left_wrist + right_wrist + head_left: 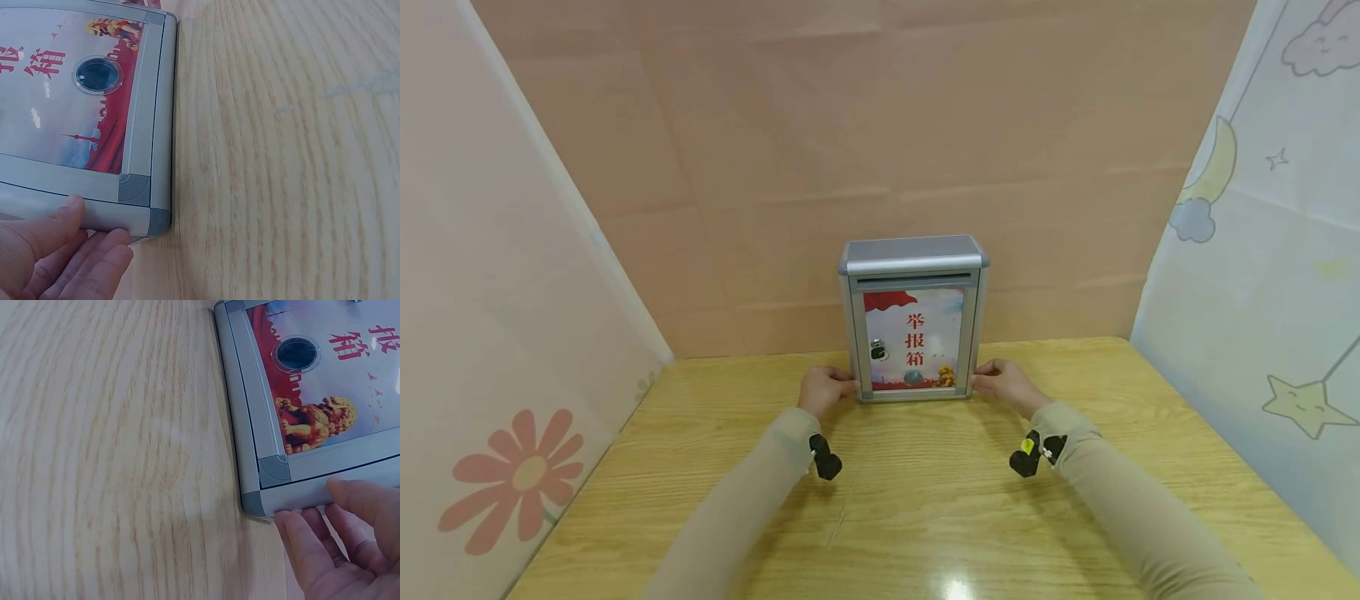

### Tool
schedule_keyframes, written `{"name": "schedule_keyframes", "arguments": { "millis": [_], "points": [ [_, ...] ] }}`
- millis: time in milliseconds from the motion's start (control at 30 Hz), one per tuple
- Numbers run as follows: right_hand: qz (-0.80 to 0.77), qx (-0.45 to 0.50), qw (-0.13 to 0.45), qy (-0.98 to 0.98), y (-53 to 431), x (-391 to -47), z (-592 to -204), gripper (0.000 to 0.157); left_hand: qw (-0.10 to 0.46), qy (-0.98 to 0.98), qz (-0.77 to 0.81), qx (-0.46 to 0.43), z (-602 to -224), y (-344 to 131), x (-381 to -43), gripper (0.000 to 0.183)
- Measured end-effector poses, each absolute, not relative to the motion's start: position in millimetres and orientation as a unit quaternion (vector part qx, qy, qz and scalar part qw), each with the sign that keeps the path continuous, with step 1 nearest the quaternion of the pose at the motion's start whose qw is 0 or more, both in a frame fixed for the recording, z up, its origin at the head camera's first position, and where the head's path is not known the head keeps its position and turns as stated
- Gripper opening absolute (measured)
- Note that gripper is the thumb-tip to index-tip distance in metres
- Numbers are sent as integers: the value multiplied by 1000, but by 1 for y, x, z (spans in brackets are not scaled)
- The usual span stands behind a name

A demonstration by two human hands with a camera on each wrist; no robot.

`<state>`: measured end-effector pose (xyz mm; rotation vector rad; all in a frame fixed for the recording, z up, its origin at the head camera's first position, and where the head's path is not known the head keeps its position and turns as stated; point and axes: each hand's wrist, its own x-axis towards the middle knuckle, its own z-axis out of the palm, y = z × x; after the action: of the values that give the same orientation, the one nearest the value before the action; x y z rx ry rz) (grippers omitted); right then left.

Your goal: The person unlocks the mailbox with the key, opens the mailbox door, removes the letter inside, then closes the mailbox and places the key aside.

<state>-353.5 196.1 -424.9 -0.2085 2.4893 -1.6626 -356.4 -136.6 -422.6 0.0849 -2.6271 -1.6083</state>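
Note:
A silver-grey metal report box (913, 321) stands upright at the far side of the table, with a slot under its lid. Its white and red front panel carries red characters, a lock (878, 349) at the left and a round window (98, 75) low down. My left hand (826, 390) holds its lower left side, thumb (65, 215) at the front edge and the other fingers at the side. Opposite, my right hand (1009, 386) grips the lower right side, its thumb (353, 490) likewise on the front edge. The box's back is hidden.
The wooden table (917, 500) spreads in front of the box. An orange-brown sheet (910, 150) hangs behind it. Printed white sheets flank the table, one with a red flower (523, 475), the other with a yellow star (1307, 404).

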Motion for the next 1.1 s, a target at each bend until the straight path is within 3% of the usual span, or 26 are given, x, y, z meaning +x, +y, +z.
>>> {"name": "schedule_keyframes", "arguments": {
  "millis": [1100],
  "points": [
    [-554,-59,70,827,195,-353,-424,36,12,-838,-543,46,-423,-136,-356,20]
  ]
}}
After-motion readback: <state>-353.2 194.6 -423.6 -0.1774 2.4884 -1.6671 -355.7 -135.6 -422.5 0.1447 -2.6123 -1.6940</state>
